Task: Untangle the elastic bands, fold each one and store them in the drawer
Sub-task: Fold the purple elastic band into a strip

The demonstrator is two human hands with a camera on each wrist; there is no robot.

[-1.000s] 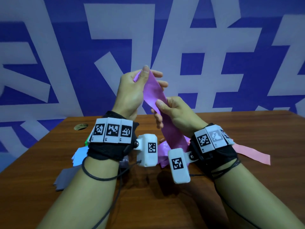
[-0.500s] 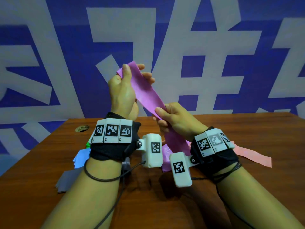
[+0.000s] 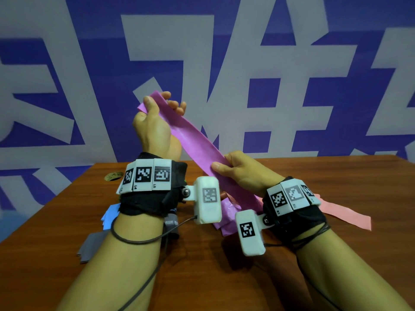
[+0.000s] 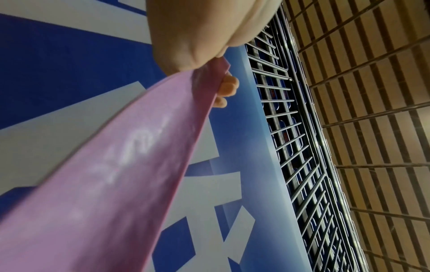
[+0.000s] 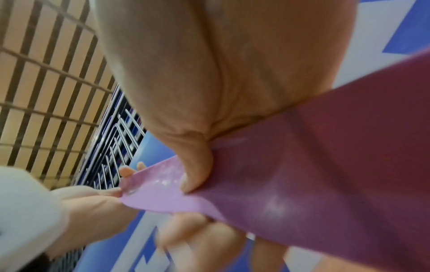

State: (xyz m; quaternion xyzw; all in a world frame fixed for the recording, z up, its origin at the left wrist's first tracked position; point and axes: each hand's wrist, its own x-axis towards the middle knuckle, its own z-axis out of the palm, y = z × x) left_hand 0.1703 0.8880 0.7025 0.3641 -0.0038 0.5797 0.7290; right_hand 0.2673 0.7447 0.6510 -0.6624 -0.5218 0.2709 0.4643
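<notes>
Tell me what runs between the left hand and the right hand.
A flat stretch of the purple elastic band spans from the raised left hand down to the right hand; each pinches it. Nothing else lies between, seen in the head view.

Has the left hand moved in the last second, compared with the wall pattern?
Yes. The left hand, pinching the purple elastic band, has shifted leftwards against the white wall pattern.

Staged recording space, printed backdrop [image 3: 292, 63], wooden table [image 3: 224, 277]
</notes>
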